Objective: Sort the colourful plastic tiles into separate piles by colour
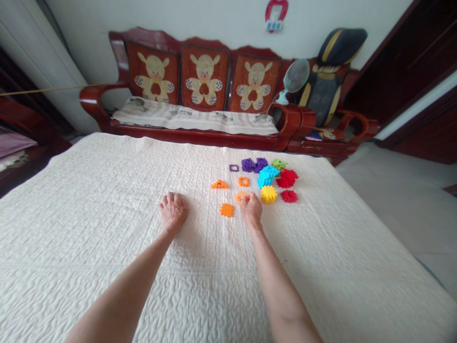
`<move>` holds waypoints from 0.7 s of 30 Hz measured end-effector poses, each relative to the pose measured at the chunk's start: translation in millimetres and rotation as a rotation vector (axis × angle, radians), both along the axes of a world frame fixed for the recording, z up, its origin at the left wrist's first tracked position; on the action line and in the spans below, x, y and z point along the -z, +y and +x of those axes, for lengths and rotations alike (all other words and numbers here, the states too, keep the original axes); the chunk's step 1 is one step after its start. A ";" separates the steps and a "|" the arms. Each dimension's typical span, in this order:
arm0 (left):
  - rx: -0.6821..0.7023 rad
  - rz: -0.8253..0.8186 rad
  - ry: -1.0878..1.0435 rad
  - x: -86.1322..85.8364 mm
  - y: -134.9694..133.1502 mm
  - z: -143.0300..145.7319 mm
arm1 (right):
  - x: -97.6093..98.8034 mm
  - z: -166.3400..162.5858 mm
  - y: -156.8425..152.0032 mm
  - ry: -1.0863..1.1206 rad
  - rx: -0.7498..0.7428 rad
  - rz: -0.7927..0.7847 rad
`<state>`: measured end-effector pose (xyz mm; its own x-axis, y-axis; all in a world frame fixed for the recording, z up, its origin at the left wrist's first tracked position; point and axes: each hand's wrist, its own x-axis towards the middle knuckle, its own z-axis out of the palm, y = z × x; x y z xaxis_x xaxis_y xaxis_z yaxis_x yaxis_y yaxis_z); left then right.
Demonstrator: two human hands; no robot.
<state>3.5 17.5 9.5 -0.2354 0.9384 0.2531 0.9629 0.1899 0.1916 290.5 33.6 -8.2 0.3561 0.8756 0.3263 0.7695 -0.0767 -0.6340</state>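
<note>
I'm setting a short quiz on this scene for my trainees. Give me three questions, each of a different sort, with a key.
1. Multiple choice. What colour is at the fingertips of the right hand?
(a) yellow
(b) orange
(c) green

2. True or false. The left hand is gripping the blue stack.

3. Fill in the blank. In the picture, just to the right of the yellow stack is a ____ stack.

Key
1. (b): they pinch an orange frame.
2. False: it is on or just above the cover, apart from every piece.
3. Red: the small red stack.
</note>
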 end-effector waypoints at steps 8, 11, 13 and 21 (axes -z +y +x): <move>0.001 0.005 0.002 1.2 0.6 -0.1 | 11.0 23.4 -7.8 -0.080 -0.087 0.021; 0.006 0.015 0.004 1.7 0.4 -0.4 | 8.2 21.8 -8.3 -0.118 -0.257 0.044; 0.010 0.021 0.006 2.0 0.3 -0.6 | 5.3 21.4 -8.0 -0.147 -0.341 0.019; 0.005 0.033 0.000 2.6 0.6 0.2 | -0.4 26.1 -5.3 -0.174 -0.340 -0.067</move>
